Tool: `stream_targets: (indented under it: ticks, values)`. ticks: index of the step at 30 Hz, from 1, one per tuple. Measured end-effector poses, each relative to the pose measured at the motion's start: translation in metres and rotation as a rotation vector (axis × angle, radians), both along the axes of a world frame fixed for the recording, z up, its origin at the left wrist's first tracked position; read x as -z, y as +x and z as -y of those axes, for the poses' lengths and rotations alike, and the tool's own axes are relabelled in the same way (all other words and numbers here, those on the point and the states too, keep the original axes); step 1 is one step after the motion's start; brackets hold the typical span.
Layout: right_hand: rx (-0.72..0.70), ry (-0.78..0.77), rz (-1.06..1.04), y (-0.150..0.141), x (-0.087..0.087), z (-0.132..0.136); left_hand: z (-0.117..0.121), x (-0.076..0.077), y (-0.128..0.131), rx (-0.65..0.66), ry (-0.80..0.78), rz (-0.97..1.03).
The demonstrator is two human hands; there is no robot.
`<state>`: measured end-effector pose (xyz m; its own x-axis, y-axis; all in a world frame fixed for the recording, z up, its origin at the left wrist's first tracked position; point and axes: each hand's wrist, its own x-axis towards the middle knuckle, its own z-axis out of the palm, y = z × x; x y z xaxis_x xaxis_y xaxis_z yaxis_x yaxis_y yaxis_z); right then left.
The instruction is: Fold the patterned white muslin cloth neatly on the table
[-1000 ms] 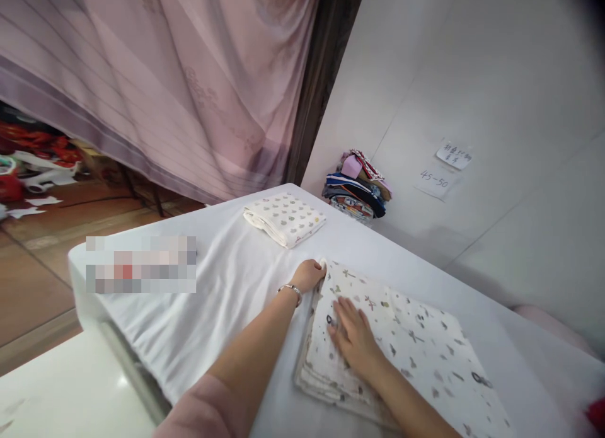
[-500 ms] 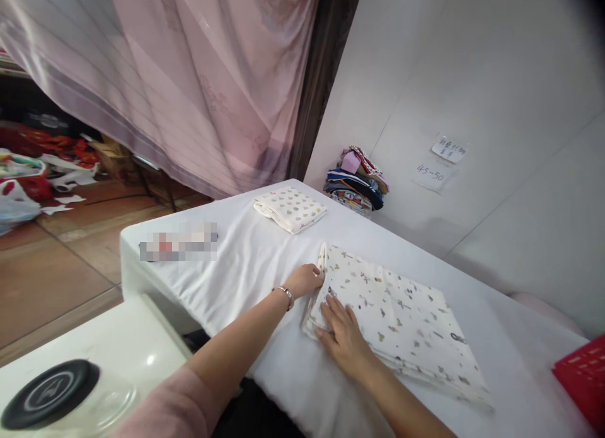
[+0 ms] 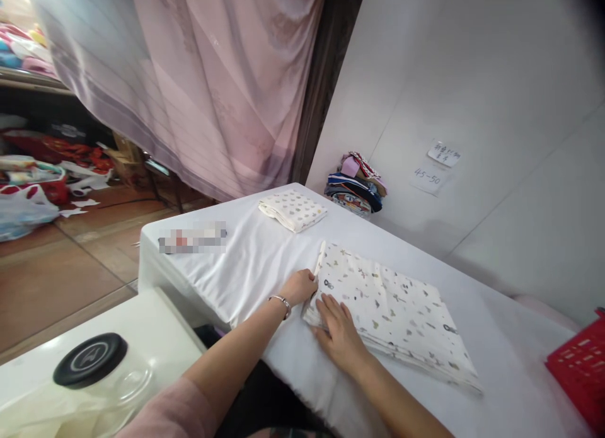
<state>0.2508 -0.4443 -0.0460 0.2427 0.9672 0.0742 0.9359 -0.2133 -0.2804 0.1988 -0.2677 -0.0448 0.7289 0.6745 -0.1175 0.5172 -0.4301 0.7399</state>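
Note:
A white cloth [image 3: 394, 312] printed with small grey, green and tan figures lies folded in layers on the white-covered table [image 3: 265, 265]. At its left edge, my left hand [image 3: 299, 288] has its fingers closed on the fabric; the fingertips are partly hidden. Flat on the near left corner of the same cloth rests my right hand [image 3: 338, 329], fingers stretched out. Farther back, a smaller folded white cloth [image 3: 293, 210] with a grey pattern sits apart from both hands.
A blurred-out flat object [image 3: 193, 238] lies at the table's left end. Folded clothes [image 3: 353, 189] are stacked by the wall. At right stands a red plastic basket [image 3: 579, 375]. A clear container with a black lid [image 3: 89, 360] is at lower left. A pink curtain [image 3: 222, 79] hangs behind.
The view has shifted slightly. My left hand still grips the cloth's left edge, and my right hand still lies on its near corner. Little else differs.

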Motion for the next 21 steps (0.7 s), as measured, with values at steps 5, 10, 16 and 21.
stream_targets:
  ticks: [5,10,16,21]
  values:
    - [-0.045,0.202,0.034,0.0,0.01,-0.008,0.002,-0.002,0.0,-0.007,-0.005,0.02]
    - [-0.008,0.375,-0.068,0.003,0.006,-0.012,-0.001,-0.008,-0.003,0.012,-0.069,0.029]
    - [0.039,0.328,-0.114,0.012,0.0,-0.011,-0.001,-0.008,-0.011,0.057,-0.134,0.054]
    - [-0.001,0.286,-0.081,0.014,0.0,-0.016,0.001,-0.004,-0.011,0.05,-0.143,0.06]
